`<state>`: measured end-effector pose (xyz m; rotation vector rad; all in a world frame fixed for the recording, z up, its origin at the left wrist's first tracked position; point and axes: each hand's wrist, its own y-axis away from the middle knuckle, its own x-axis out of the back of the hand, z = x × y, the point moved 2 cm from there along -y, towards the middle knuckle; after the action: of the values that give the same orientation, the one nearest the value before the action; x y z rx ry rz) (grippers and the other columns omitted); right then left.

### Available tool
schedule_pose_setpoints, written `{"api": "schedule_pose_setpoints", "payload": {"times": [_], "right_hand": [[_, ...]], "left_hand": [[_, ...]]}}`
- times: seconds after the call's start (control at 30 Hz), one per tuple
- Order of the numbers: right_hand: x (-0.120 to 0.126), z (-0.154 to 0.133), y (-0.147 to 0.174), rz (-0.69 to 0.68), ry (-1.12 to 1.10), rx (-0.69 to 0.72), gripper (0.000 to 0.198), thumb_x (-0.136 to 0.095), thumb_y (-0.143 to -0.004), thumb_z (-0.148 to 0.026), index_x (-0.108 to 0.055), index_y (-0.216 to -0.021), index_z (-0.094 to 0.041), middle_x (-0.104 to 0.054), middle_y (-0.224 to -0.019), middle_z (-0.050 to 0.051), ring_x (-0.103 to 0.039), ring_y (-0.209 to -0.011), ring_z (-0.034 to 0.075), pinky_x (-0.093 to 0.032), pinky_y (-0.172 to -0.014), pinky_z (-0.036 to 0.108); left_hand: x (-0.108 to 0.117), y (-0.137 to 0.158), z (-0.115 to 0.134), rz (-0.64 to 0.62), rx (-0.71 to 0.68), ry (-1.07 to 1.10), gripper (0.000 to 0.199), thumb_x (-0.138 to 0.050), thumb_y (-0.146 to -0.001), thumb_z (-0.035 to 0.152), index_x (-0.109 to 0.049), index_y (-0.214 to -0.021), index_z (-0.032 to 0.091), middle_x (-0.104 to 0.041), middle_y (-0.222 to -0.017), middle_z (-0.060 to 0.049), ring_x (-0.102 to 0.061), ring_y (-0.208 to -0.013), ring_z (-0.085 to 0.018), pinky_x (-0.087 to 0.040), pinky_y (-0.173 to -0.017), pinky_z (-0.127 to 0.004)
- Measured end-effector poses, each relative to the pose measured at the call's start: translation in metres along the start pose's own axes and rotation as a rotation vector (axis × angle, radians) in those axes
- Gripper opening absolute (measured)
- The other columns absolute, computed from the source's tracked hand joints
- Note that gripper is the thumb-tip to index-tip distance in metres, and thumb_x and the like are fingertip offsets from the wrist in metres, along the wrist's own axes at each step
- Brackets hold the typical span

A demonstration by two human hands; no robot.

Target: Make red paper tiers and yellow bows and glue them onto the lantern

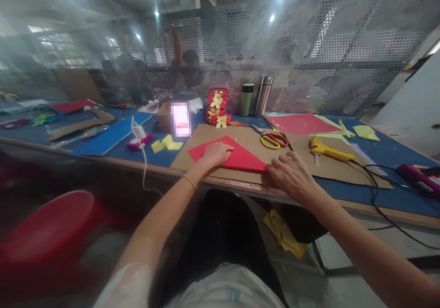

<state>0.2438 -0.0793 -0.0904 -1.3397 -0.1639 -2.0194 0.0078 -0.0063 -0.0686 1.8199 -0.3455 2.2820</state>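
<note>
A folded sheet of red paper [242, 156], roughly triangular, lies on a brown cardboard sheet [192, 136] in front of me. My left hand [217, 155] rests on top of the paper with its fingers laid across it. At the paper's right corner, my right hand [289, 171] has its fingers curled over the tip, gripping it; the underside of that grip is hidden. Behind the paper lie scissors [273, 139] with one yellow and one red handle. To the right is a yellow glue gun [330, 151].
Red gift-like pieces with yellow bows [217, 104] stand at the back near a green bottle [246, 99] and a steel flask [264, 96]. Left are yellow paper scraps [167, 144], a lit phone [180, 119] and a white cable [145, 170]. A red stool [51, 225] stands below left.
</note>
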Motion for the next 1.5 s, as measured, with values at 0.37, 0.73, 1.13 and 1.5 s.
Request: {"api": "schedule_pose_setpoints", "payload": {"times": [0.37,0.73,1.13,1.5], "right_hand": [[0.033,-0.005,0.074,-0.071,-0.24,-0.096,0.024,-0.055,-0.105,-0.031,-0.078,-0.099,-0.024,-0.079,-0.093,0.011,-0.069,-0.089,0.028,-0.041,-0.084,0.041],[0.006,0.029,-0.068,-0.307,-0.485,-0.431,0.033,-0.055,-0.098,-0.031,-0.084,-0.104,-0.015,-0.082,-0.106,0.019,-0.076,-0.1,0.029,-0.05,-0.078,0.032],[-0.031,0.029,-0.122,-0.29,-0.892,-0.512,0.033,-0.077,-0.084,-0.044,-0.071,-0.07,-0.015,-0.064,-0.06,0.004,-0.057,-0.057,0.015,-0.044,-0.056,0.026],[-0.031,0.048,-0.09,-0.363,-1.186,-0.503,0.042,-0.075,-0.086,-0.041,-0.059,-0.054,-0.019,-0.058,-0.052,0.002,-0.052,-0.052,0.012,-0.039,-0.051,0.024]], "left_hand": [[-0.013,0.033,0.038,-0.017,-0.197,-0.042,0.042,-0.047,-0.106,0.029,-0.073,-0.138,0.031,-0.075,-0.124,-0.011,-0.07,-0.116,-0.029,-0.054,-0.098,-0.039],[-0.017,0.031,0.037,-0.016,-0.174,-0.093,0.044,-0.047,-0.108,0.033,-0.067,-0.147,0.033,-0.069,-0.132,-0.015,-0.066,-0.125,-0.032,-0.054,-0.103,-0.042],[-0.027,0.028,0.034,0.082,-0.228,-0.074,0.043,-0.05,-0.107,0.03,-0.071,-0.144,0.027,-0.067,-0.127,-0.019,-0.063,-0.123,-0.033,-0.05,-0.109,-0.046],[-0.028,0.026,0.033,0.09,-0.237,-0.054,0.041,-0.05,-0.107,0.031,-0.075,-0.138,0.03,-0.069,-0.121,-0.018,-0.064,-0.117,-0.033,-0.05,-0.106,-0.047]]}}
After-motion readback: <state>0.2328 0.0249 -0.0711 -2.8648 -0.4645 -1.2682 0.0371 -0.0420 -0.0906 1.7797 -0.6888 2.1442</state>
